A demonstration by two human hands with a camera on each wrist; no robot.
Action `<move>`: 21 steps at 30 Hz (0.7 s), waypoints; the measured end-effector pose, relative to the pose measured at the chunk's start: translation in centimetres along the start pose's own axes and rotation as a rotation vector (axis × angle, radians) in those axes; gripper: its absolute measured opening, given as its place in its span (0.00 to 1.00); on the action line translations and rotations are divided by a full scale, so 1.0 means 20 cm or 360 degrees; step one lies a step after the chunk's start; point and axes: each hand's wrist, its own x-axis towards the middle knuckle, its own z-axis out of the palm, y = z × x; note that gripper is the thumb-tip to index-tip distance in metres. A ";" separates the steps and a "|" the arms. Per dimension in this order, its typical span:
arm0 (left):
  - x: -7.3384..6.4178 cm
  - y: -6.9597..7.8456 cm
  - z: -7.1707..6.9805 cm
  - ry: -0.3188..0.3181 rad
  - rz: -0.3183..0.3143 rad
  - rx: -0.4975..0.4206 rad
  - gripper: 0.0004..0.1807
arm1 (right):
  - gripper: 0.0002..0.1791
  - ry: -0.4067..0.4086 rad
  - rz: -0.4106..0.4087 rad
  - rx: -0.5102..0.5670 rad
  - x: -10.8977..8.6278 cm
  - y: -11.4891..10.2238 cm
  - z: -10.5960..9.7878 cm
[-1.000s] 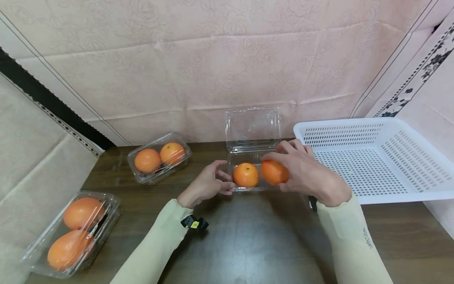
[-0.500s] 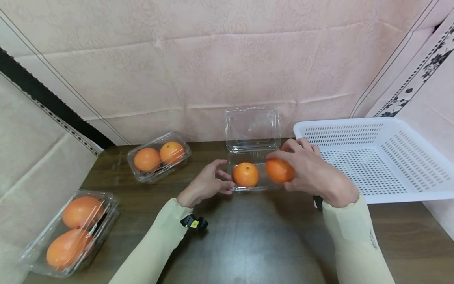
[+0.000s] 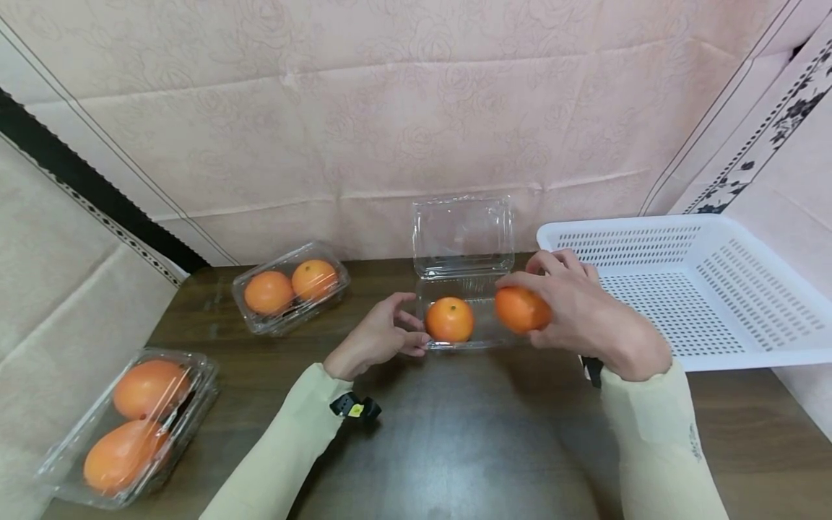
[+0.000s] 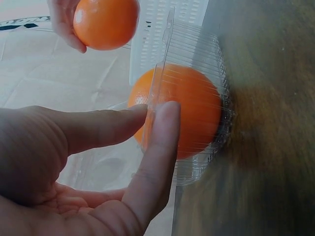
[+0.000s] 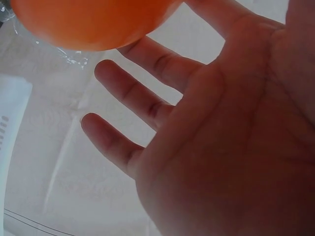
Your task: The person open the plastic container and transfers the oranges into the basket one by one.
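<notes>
In the head view a clear plastic clamshell box stands with its lid raised at the back of the table. One orange sits in the left half of its base. My left hand pinches the box's left rim between thumb and finger, as the left wrist view shows at the clear wall. With fingertips and thumb my right hand grips a second orange over the right end of the base. The right wrist view shows that orange only in part, with the other fingers spread apart.
A white perforated basket stands right of the box, close behind my right hand. Left of the box lies a closed clamshell with two oranges; another closed one lies at the front left. A cloth wall rises behind the table.
My right hand has moved to the right with the orange, widening the gap to the one in the box. The left hand has stayed at the rim.
</notes>
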 end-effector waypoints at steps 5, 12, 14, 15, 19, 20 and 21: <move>0.00 0.00 0.00 0.0009 -0.0005 -0.0011 0.46 | 0.36 0.0020 -0.0026 -0.0010 -0.01 0.02 -0.01; 0.00 0.00 0.00 0.0005 0.0002 0.0008 0.46 | 0.37 0.0017 0.0004 -0.0011 -0.02 0.04 -0.02; 0.00 0.00 -0.01 -0.0002 0.0004 0.0011 0.46 | 0.37 0.0006 0.0022 -0.0003 -0.02 0.05 -0.03; 0.00 0.00 -0.01 -0.0006 0.0003 0.0010 0.46 | 0.37 0.0003 0.0028 0.0001 -0.02 0.05 -0.03; 0.01 -0.01 -0.01 -0.0015 0.0006 0.0008 0.45 | 0.37 -0.0016 0.0068 0.0012 -0.02 0.06 -0.04; 0.01 0.00 -0.01 -0.0015 0.0004 0.0008 0.45 | 0.37 -0.0020 0.0078 0.0014 -0.02 0.07 -0.04; 0.01 0.00 -0.01 -0.0013 0.0002 0.0010 0.45 | 0.38 -0.0025 0.0089 0.0016 -0.02 0.07 -0.04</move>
